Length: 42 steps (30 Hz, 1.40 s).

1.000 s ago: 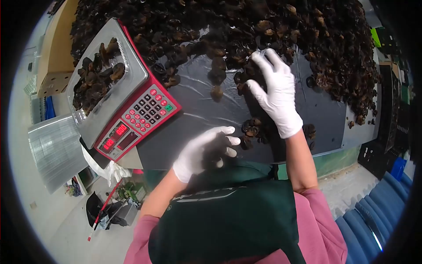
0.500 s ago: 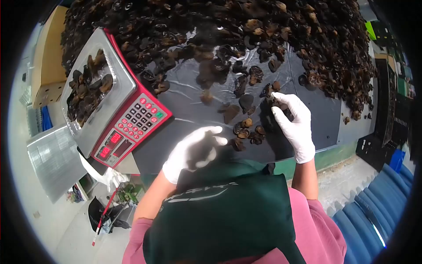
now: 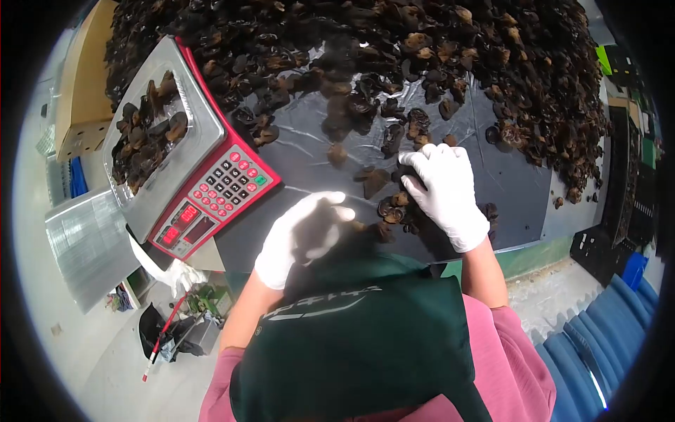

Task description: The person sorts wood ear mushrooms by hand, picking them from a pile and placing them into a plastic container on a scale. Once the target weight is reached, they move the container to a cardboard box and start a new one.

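Note:
My right hand [image 3: 446, 193], in a white glove, is palm down over a small group of dark wood ear mushrooms [image 3: 391, 209] near the table's front edge. Its fingers curl around a dark wood ear mushroom [image 3: 402, 171], mostly hidden under them. To its left, my left hand [image 3: 306, 235], also gloved in white, hovers by the table edge with fingers curved and apart, nothing in it. A red digital scale [image 3: 228, 184] stands at the left. On its metal pan sits a clear plastic tray [image 3: 184, 105] with several wood ear mushrooms [image 3: 144, 137] inside.
A large heap of wood ear mushrooms [image 3: 548, 91] covers the back and right of the dark tabletop [image 3: 309, 158]. A cardboard box [image 3: 86, 91] stands at the far left, with stacked clear plastic trays [image 3: 91, 246] below it. A white cloth-like item [image 3: 179, 276] hangs beneath the scale.
My right hand has moved left, turned palm down and closed over a mushroom. My left hand is nearly where it was. The view has shifted slightly.

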{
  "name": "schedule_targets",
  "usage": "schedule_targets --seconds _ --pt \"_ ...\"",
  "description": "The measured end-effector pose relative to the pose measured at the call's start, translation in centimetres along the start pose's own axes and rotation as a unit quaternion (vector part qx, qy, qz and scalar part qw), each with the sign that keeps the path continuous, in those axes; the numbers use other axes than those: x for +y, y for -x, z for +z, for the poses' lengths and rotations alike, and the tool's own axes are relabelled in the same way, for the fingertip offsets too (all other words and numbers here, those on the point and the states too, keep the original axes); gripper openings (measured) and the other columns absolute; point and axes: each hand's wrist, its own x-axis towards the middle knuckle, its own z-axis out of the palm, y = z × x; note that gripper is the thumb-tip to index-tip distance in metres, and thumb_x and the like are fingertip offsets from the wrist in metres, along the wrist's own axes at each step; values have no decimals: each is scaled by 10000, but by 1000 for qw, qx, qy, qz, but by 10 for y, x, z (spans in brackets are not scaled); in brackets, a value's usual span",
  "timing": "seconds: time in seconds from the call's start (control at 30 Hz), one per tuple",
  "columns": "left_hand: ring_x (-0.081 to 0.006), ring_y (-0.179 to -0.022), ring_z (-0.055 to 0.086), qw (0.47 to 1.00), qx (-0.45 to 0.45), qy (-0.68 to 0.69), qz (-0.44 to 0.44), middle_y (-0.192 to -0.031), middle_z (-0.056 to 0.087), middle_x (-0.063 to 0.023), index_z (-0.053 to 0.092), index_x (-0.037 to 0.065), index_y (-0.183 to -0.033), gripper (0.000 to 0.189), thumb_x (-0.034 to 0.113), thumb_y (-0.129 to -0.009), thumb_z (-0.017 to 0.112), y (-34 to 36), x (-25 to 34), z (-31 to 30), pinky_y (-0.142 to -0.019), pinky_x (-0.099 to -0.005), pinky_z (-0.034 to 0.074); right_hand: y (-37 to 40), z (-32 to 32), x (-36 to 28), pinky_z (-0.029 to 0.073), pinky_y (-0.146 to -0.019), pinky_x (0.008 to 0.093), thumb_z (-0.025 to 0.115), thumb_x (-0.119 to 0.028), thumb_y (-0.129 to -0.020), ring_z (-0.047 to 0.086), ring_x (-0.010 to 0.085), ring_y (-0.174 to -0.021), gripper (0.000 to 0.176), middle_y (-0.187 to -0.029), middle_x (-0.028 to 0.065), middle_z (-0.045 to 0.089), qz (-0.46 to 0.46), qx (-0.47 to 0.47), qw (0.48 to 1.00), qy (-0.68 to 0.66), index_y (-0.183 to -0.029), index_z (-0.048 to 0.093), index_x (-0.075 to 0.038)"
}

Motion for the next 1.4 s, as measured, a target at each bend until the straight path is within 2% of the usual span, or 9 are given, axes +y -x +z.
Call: schedule_targets --seconds 0.27,0.4,0.53,0.63,0.87,0.93,1.1,1.23,1.4 --pt "-182 -669 602 991 44 -96 -76 -1176 721 -186 612 26 -1346 499 409 -1066 458 -7 8 24 -435 -238 380 15 -10 -14 461 -811 388 785 -127 -786 657 239 -883 176 -968 37 714 14 81 966 -244 -944 710 -132" --pt "-199 -809 679 988 53 -66 -130 -1205 718 -155 622 54 -1369 608 530 -1029 456 -6 10 41 -539 -248 427 8 -16 -46 462 -844 384 790 -156 -775 677 253 -940 320 -1002 41 725 -55 -12 936 -349 -1087 726 -131" --pt "-207 -872 694 978 40 -166 -117 -1219 706 -156 630 61 -1361 573 481 -995 492 1 18 46 -563 -251 436 1 3 -34 425 -859 380 739 -147 -816 619 224 -929 327 -978 19 652 -27 20 998 -62 -1140 696 -151" --pt "-207 -856 693 979 15 -176 -106 -1194 715 -171 630 55 -1355 535 420 -979 521 0 17 34 -574 -252 446 3 16 -27 431 -884 380 755 -109 -811 632 230 -908 283 -969 22 680 -9 28 994 -107 -1091 726 -136" --pt "-190 -842 694 995 -16 -81 -63 -1171 724 -180 610 46 -1376 487 371 -1030 503 -10 8 12 -550 -221 442 -8 -25 -50 520 -731 368 686 -134 -908 696 230 -787 112 -890 104 720 250 -62 826 -502 -984 747 -78" --pt "-165 -861 689 997 -35 -47 -54 -1208 707 -132 574 45 -1416 479 356 -1067 470 -13 7 13 -534 -205 440 -8 -29 -56 518 -718 370 687 -146 -913 692 233 -771 108 -872 110 713 238 -85 836 -487 -968 745 -74" --pt "-108 -846 648 989 -1 -145 -20 -1199 664 -65 562 67 -1433 453 328 -1070 487 1 27 29 -548 -196 425 -20 -5 -76 407 -754 394 723 -214 -855 569 255 -743 132 -780 66 573 -79 6 979 -188 -874 661 -98" --pt "-68 -767 588 998 49 0 31 -1027 654 -21 608 91 -1310 313 277 -1068 539 12 31 29 -542 -192 407 -45 -12 -106 397 -779 400 808 -237 -786 573 225 -778 206 -792 31 573 -116 26 988 -95 -864 648 -135" --pt "-109 -782 598 987 51 123 94 -1163 673 -112 593 95 -1304 293 240 -1052 555 36 50 25 -503 -184 367 -73 -38 -114 411 -848 393 845 -250 -784 627 217 -870 340 -923 22 669 -136 109 973 -153 -1062 683 -141"
